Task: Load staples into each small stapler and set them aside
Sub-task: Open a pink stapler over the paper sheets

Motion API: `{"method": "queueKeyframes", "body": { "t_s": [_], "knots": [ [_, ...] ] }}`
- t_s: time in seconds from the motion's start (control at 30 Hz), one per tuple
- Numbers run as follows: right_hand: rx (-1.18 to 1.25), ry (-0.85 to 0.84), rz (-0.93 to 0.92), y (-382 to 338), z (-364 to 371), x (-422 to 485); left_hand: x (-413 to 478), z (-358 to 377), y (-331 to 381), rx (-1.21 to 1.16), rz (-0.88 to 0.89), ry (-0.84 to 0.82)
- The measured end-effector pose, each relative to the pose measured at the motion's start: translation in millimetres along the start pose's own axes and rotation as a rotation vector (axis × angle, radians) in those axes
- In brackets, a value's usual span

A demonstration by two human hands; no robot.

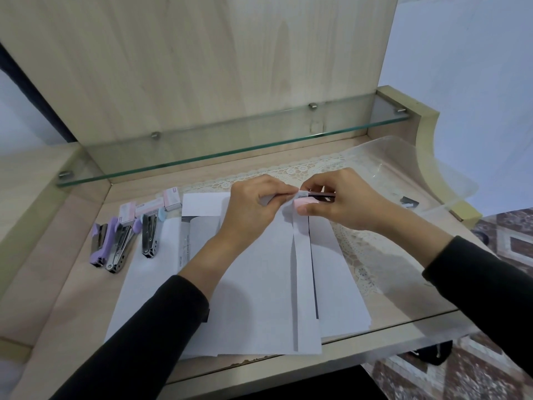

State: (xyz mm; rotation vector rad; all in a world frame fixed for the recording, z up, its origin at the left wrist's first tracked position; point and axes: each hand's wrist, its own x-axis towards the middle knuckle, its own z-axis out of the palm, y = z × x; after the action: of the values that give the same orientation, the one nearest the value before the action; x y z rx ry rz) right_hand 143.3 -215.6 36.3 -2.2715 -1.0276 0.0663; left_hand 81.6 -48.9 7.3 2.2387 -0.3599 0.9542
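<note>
My right hand [343, 202] grips a small pink stapler [310, 201] above the far end of the white paper sheets [259, 284]; its dark metal channel shows between thumb and fingers. My left hand [253, 204] pinches a small pale piece at the stapler's left tip; what that piece is I cannot tell. At the left of the desk lie three opened small staplers: a purple one [99, 243], another purple one [119, 246], and a blue one [150, 235]. Several pink staple boxes [150, 204] stand just behind them.
A glass shelf [230, 148] runs across the back above the desk. A lace mat [360, 249] lies under the papers. A clear plastic tray [403, 171] at the back right holds a small dark item [409, 202]. The desk's front edge [288, 368] is close.
</note>
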Motion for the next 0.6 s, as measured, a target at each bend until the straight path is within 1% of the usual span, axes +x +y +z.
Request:
{"method": "queueKeyframes", "body": {
  "t_s": [0.33, 0.47, 0.6],
  "knots": [
    [-0.031, 0.02, -0.049, -2.8, -1.1, -0.4, 0.6, -2.7, 1.4, 0.007, 0.01, -0.02],
    [-0.035, 0.055, -0.052, -3.1, 1.5, -0.3, 0.2, -2.6, 1.8, 0.006, -0.011, -0.025],
    [-0.053, 0.077, -0.058, -2.0, 3.9, 0.2, 0.0, -4.7, 2.2, 0.027, -0.076, -0.077]
  ]
}}
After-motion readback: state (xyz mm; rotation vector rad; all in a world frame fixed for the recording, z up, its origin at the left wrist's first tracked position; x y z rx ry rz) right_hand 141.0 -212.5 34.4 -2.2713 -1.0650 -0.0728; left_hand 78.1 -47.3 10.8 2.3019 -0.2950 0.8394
